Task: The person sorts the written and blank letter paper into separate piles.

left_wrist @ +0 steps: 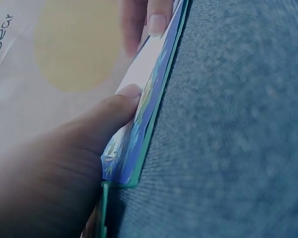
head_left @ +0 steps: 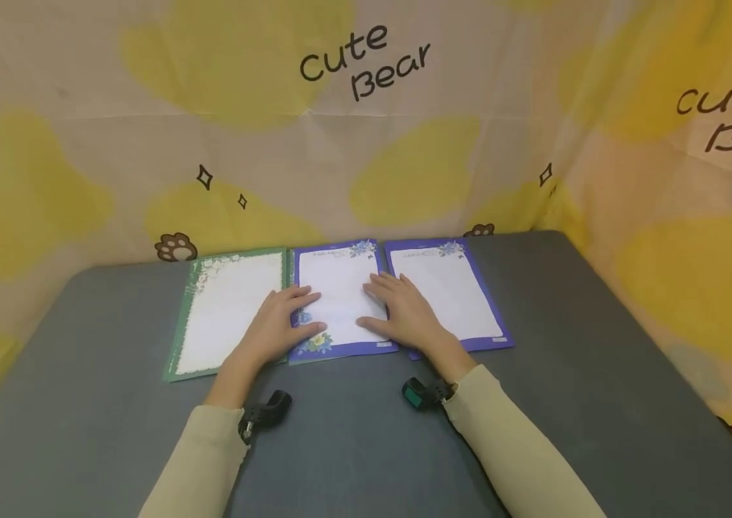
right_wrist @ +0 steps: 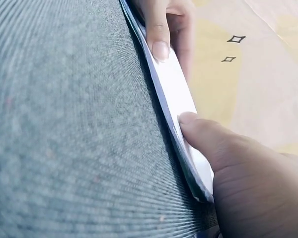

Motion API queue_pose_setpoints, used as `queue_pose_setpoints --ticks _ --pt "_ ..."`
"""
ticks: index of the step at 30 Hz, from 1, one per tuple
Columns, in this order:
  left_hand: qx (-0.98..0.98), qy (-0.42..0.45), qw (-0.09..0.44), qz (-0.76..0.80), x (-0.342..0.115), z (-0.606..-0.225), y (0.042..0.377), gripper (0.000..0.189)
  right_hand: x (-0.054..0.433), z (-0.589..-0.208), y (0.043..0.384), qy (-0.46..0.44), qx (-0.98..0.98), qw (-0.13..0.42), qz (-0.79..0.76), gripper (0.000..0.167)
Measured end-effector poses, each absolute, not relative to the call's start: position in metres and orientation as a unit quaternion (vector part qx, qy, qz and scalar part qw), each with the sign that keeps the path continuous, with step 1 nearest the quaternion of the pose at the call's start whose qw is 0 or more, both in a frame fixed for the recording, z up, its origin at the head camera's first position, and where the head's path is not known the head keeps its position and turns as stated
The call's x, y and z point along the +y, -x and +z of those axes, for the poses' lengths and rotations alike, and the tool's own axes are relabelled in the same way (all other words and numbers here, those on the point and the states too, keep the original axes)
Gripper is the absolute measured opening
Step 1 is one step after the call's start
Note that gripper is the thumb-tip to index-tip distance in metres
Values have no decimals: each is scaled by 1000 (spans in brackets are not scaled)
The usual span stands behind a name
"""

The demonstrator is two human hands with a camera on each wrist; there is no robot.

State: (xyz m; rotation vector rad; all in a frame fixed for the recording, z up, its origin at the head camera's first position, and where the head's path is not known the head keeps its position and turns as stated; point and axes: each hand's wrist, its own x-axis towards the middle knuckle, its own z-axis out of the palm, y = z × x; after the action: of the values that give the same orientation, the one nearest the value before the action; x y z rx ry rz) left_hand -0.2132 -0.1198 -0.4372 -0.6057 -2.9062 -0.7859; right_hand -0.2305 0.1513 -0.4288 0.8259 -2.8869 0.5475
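Three paper piles with printed borders lie side by side. The middle purple-bordered sheet (head_left: 340, 277) has blue flowers at its corners, and a green edge shows beneath it. My left hand (head_left: 275, 324) rests on its left side, thumb and fingers stretched over the paper. On its right side lies my right hand (head_left: 408, 309), fingers extended toward the left hand. In the left wrist view the left thumb (left_wrist: 111, 111) lies flat on the sheet near its flowered border. The right thumb (right_wrist: 203, 134) rests on the white part in the right wrist view.
To the left lies a green-bordered sheet (head_left: 230, 309); another purple-bordered sheet (head_left: 459, 295) lies to the right. All are on a dark grey table (head_left: 340, 446). A yellow-patterned cloth (head_left: 275, 144) hangs behind it. Black wrist devices (head_left: 267, 411) are on both wrists.
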Motion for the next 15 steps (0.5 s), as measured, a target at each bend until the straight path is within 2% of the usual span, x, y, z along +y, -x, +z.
queue_pose_setpoints --ticks 9,15 --pt "-949 203 7 -240 -126 -434 216 70 148 -426 235 -258 -956 1 139 78" --pt "-948 207 23 -240 -123 -436 215 72 152 -427 232 -257 -955 26 143 72"
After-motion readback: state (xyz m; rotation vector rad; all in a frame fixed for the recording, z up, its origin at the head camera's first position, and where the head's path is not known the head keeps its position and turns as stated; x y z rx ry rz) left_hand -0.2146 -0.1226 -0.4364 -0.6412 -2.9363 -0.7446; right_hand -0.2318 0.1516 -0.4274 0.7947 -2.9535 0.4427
